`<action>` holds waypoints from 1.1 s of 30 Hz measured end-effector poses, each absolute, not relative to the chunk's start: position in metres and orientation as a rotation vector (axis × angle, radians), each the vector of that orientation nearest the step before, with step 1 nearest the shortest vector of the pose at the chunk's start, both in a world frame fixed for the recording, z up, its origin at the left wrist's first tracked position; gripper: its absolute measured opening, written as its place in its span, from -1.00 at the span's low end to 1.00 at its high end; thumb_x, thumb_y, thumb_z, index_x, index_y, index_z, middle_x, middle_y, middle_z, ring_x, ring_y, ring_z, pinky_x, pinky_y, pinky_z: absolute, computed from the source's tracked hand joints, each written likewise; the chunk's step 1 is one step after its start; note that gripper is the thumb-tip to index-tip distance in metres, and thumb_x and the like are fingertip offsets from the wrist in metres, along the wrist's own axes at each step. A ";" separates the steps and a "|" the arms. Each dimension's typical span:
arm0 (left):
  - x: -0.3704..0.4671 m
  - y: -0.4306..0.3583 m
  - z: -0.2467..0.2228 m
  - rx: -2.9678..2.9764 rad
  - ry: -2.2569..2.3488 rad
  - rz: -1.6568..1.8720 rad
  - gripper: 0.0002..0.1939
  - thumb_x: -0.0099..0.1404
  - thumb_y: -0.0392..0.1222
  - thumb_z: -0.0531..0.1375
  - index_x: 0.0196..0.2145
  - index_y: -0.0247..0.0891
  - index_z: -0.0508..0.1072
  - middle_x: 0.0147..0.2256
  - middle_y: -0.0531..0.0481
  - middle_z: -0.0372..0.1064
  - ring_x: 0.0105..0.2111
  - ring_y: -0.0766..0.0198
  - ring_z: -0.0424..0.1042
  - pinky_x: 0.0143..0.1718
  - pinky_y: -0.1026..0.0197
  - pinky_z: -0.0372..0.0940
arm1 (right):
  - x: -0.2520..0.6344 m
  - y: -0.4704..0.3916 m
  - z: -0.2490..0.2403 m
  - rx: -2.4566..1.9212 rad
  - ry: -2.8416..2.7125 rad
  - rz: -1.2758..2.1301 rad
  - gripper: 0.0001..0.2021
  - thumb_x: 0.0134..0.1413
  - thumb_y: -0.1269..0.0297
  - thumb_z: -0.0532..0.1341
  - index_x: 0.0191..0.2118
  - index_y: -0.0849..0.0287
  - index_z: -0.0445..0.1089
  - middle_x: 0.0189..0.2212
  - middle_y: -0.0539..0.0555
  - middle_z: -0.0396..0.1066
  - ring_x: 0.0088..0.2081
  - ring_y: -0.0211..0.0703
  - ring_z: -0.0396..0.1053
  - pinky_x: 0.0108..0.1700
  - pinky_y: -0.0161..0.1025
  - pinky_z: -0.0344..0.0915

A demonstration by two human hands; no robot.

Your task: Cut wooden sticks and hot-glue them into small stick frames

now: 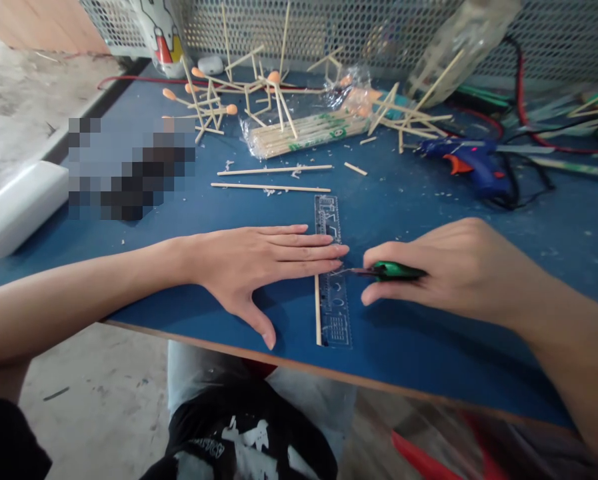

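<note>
My left hand lies flat with its fingers stretched over a clear plastic ruler and a thin wooden stick along the ruler's left edge. The fingers hide the middle of the stick. To the right, my right hand is closed around a small green-handled cutting tool. The tool's dark tip points left and reaches over the ruler, close to my left fingertips. Two more sticks lie beyond the ruler, with white shavings around them.
At the back are a bag of sticks, stick structures with orange tips, and a clear bottle. A blue glue gun lies back right. A white object sits at left, by a blurred patch. The blue table's front edge is near.
</note>
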State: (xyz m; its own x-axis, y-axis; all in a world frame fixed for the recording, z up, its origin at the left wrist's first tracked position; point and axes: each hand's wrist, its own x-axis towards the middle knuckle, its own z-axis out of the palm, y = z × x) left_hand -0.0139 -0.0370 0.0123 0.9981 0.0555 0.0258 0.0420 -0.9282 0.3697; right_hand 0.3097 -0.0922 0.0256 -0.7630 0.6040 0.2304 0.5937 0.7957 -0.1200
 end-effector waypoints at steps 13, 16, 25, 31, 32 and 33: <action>-0.011 -0.030 0.005 2.552 0.093 -0.004 0.19 0.34 0.46 0.30 0.62 -0.30 0.00 0.63 -0.13 -0.18 0.64 -0.12 -0.18 0.67 -0.03 -0.32 | 0.296 -0.109 0.027 -1.056 -2.785 -0.226 -0.59 0.60 0.10 0.06 -0.21 0.11 0.57 -0.34 0.02 0.67 -0.46 -0.13 0.53 -0.37 -0.15 0.14; -0.011 -0.030 0.004 2.521 0.121 0.001 0.17 0.32 0.46 0.31 0.62 -0.24 0.04 0.61 -0.12 -0.10 0.63 -0.16 -0.14 0.67 -0.08 -0.24 | 0.292 -0.114 0.026 -1.073 -2.807 -0.228 -0.58 0.61 0.11 0.04 -0.23 0.10 0.56 -0.40 -0.01 0.64 -0.47 -0.12 0.55 -0.41 -0.14 0.11; -0.011 -0.032 0.006 2.500 0.144 -0.008 0.10 0.32 0.42 0.32 0.59 -0.21 0.13 0.59 -0.09 0.00 0.63 -0.15 -0.10 0.67 -0.07 -0.18 | 0.291 -0.117 0.023 -1.066 -2.846 -0.234 -0.61 0.61 0.13 0.05 -0.22 0.10 0.54 -0.45 -0.08 0.60 -0.49 -0.08 0.59 -0.47 -0.09 0.12; -0.011 -0.033 0.006 2.513 0.121 0.006 0.09 0.34 0.39 0.32 0.60 -0.22 0.11 0.59 -0.10 0.00 0.63 -0.15 -0.10 0.67 -0.06 -0.20 | 0.289 -0.121 0.020 -1.097 -2.828 -0.249 -0.61 0.60 0.09 0.04 -0.23 0.07 0.53 -0.51 -0.11 0.54 -0.54 -0.05 0.55 -0.51 -0.08 0.09; -0.012 -0.032 0.006 2.516 0.116 0.010 0.09 0.35 0.38 0.32 0.60 -0.22 0.11 0.59 -0.10 0.00 0.63 -0.15 -0.10 0.67 -0.06 -0.19 | 0.288 -0.121 0.020 -1.102 -2.821 -0.249 -0.60 0.60 0.08 0.04 -0.25 0.05 0.51 -0.54 -0.13 0.50 -0.55 -0.04 0.54 -0.51 -0.07 0.09; -0.012 -0.032 0.006 2.519 0.110 0.018 0.08 0.35 0.38 0.31 0.60 -0.22 0.11 0.59 -0.11 0.00 0.63 -0.15 -0.10 0.67 -0.06 -0.19 | 0.288 -0.121 0.020 -1.104 -2.817 -0.250 -0.60 0.60 0.07 0.04 -0.27 0.04 0.49 -0.56 -0.14 0.47 -0.56 -0.03 0.53 -0.51 -0.07 0.09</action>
